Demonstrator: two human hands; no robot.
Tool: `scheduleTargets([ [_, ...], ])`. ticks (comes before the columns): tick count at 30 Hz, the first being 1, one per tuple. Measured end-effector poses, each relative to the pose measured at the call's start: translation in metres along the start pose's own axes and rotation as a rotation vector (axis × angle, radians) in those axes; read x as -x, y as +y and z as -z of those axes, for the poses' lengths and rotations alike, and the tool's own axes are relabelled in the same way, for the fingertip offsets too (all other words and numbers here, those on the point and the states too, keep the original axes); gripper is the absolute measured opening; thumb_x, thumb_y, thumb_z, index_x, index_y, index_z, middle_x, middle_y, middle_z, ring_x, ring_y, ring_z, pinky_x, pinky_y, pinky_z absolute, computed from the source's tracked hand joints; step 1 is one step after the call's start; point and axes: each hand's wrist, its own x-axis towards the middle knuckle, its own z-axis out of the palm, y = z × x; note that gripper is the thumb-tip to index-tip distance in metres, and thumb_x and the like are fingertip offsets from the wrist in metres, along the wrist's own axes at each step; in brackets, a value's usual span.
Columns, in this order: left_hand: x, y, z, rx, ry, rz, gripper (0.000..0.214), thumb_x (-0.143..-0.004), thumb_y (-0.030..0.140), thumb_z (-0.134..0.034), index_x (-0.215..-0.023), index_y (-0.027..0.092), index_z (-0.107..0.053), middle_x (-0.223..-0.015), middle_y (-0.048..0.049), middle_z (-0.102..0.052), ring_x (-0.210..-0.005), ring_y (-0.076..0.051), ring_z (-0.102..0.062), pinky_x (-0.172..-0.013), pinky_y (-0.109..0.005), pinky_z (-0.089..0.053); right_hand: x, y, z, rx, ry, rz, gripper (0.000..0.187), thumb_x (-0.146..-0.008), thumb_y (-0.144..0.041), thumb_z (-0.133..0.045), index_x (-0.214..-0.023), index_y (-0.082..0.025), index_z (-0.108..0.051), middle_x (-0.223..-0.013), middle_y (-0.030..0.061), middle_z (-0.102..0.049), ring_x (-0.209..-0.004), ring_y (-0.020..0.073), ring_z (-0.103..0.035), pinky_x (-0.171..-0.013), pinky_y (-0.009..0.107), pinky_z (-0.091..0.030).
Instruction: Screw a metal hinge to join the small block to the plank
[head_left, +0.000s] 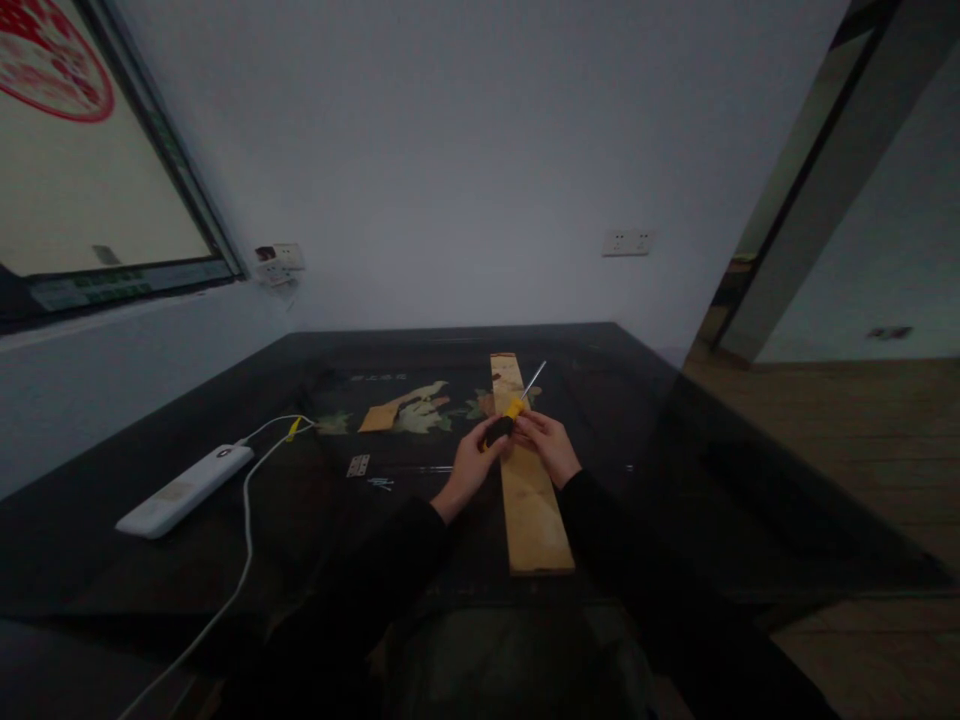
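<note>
A screwdriver (516,404) with a yellow and black handle is held in both hands over a long wooden plank (529,497) lying on the dark table (660,440). My left hand (474,462) is closed around the black end of the handle. My right hand (547,446) pinches the yellow part just beside it. The metal shaft points up and away to the right, its tip above the plank's far end.
A small metal hinge (358,465) and a few loose screws (381,484) lie left of the plank. A white power bank (185,489) with a white cable (247,520) sits at the table's left. Wooden floor lies beyond the right edge.
</note>
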Motion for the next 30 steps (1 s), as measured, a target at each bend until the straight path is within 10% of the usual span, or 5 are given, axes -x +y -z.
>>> scheduleTargets([
  [13, 0.012, 0.012, -0.004, -0.196, -0.218, -0.112, 0.061, -0.080, 0.028, -0.068, -0.138, 0.015, -0.052, -0.133, -0.0112, -0.061, -0.113, -0.025, -0.063, -0.099, -0.041, -0.050, 0.007, -0.008, -0.008, -0.008, 0.101, 0.116, 0.051, -0.057, -0.036, -0.082, -0.102, -0.018, -0.066, -0.092, 0.0052, -0.072, -0.084, 0.0178, -0.068, -0.084, 0.035, -0.053],
  [21, 0.006, 0.015, 0.006, -0.326, -0.121, -0.194, 0.026, -0.083, 0.026, -0.064, -0.108, 0.021, -0.071, -0.110, -0.0098, -0.070, -0.107, -0.024, -0.064, -0.103, -0.039, -0.044, -0.012, -0.038, 0.041, 0.693, 0.395, 0.385, 0.061, -0.070, -0.036, -0.066, -0.125, -0.012, -0.058, -0.095, 0.0087, -0.065, -0.079, 0.0190, -0.061, -0.077, 0.034, -0.050],
  [25, -0.014, 0.031, 0.045, -0.622, -0.071, -0.239, 0.022, -0.083, 0.024, -0.060, -0.101, 0.024, -0.072, -0.113, -0.0074, -0.068, -0.114, -0.026, -0.058, -0.108, -0.040, -0.038, -0.015, -0.052, 0.074, 1.068, 0.514, 0.325, 0.055, -0.075, -0.027, -0.058, -0.129, -0.017, -0.056, -0.093, 0.0065, -0.063, -0.084, 0.0197, -0.059, -0.079, 0.032, -0.047],
  [30, -0.037, 0.041, 0.142, -1.201, 0.270, -0.081, 0.032, -0.089, 0.023, -0.045, -0.110, 0.015, -0.069, -0.117, -0.0124, -0.065, -0.116, -0.027, -0.056, -0.105, -0.038, -0.040, -0.017, -0.052, 0.094, 1.375, 0.475, 0.152, 0.050, -0.077, -0.021, -0.057, -0.128, -0.023, -0.059, -0.101, 0.0097, -0.061, -0.093, 0.0220, -0.059, -0.080, 0.031, -0.045],
])
